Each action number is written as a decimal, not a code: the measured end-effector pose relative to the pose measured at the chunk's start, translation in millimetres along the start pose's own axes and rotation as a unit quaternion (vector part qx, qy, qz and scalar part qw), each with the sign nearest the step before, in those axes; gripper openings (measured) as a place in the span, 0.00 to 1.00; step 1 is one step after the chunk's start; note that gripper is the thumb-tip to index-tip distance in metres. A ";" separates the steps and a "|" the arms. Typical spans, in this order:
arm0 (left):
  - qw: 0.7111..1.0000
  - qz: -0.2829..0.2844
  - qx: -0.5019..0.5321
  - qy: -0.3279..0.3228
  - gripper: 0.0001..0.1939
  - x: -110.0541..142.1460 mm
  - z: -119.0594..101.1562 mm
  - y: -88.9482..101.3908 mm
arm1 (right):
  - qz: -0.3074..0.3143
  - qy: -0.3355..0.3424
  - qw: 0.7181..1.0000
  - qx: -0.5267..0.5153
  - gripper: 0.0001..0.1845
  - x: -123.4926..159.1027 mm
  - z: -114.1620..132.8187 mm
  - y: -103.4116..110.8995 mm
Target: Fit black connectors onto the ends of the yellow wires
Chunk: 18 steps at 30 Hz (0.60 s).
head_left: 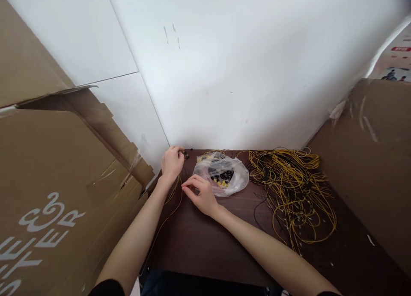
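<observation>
Wire point(164, 222), likely light, limp and best held near its tip, meets the right hand's point(203, 197) closed pinch; the left hand's point(171, 162) grip, beside dark parts point(186, 155), cannot be told.

A dark brown table point(199, 249) carries an open plastic bag point(240, 179) and tangled yellow-black wires point(295, 193).

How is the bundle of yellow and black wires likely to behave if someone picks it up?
The wires look thin and loosely looped, so the bundle would probably sag. Strands cross everywhere, so it may snag on itself and lift as a clump.
</observation>
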<state>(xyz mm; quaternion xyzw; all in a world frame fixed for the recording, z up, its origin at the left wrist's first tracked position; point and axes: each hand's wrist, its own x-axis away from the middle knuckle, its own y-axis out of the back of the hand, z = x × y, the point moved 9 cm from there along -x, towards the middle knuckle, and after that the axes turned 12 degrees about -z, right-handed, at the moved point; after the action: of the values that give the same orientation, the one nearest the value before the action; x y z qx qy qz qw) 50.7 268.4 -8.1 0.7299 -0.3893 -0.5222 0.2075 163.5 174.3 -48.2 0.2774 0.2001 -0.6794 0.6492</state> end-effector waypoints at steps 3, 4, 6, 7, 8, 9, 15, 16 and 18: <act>0.998 0.027 -0.048 0.040 0.14 -15.4 14.5 -30.5 | -0.028 0.015 0.998 0.057 0.07 -31.0 1.4 13.4; 0.997 0.029 -0.050 0.044 0.13 -16.9 19.6 -37.5 | -0.037 0.010 0.995 0.090 0.07 -44.9 -2.7 17.8; 0.998 0.027 -0.046 0.042 0.13 -16.1 29.6 -48.2 | -0.019 -0.009 0.984 0.178 0.08 -73.8 -18.5 18.4; 0.998 0.024 -0.041 0.037 0.13 -14.4 33.9 -52.4 | 0.019 -0.014 0.972 0.235 0.09 -86.6 -29.5 12.4; 0.999 0.019 -0.033 0.029 0.14 -12.3 37.4 -55.7 | 0.063 -0.014 0.949 0.308 0.11 -97.4 -42.3 4.8; 0.999 0.011 -0.025 0.023 0.14 -10.1 40.8 -58.3 | 0.105 -0.010 0.917 0.385 0.13 -106.0 -56.3 -3.2; 0.999 -0.017 0.011 0.026 0.17 -1.3 58.7 -71.4 | 0.152 -0.027 0.866 0.475 0.15 -127.1 -112.0 -44.1; 0.999 -0.016 0.015 0.029 0.16 -0.8 60.7 -73.6 | 0.156 -0.029 0.862 0.482 0.15 -126.6 -117.6 -49.7; 0.999 -0.012 0.024 0.036 0.15 -0.4 63.9 -77.1 | 0.161 -0.032 0.856 0.491 0.15 -125.1 -125.7 -57.4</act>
<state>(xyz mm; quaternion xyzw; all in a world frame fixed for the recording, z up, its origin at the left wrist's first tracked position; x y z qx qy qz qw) 18.7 322.4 -86.1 0.7577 -0.3848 -0.4886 0.1979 121.6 354.6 -69.9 0.5666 -0.2271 -0.5841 0.5350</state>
